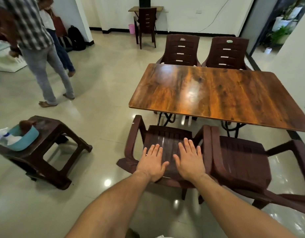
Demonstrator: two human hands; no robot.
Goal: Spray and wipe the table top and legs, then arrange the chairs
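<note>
A glossy wooden table point(217, 93) stands ahead on black metal legs point(165, 118). Two dark brown plastic chairs sit on its near side: the left near chair point(136, 134) and the right near chair point(242, 160). Two more chairs, the far left chair point(181, 48) and the far right chair point(228, 52), are tucked in at the far side. My left hand point(152, 163) and my right hand point(189, 159) are held flat with straight fingers over the back of the left near chair, holding nothing. Whether they touch it I cannot tell.
A brown plastic stool point(50, 150) at the left carries a blue tub point(23, 139) with a spray bottle point(3, 135) and a brown cloth point(25, 124). Two people point(38, 48) stand at the far left. A small desk with a chair point(146, 23) stands by the back wall.
</note>
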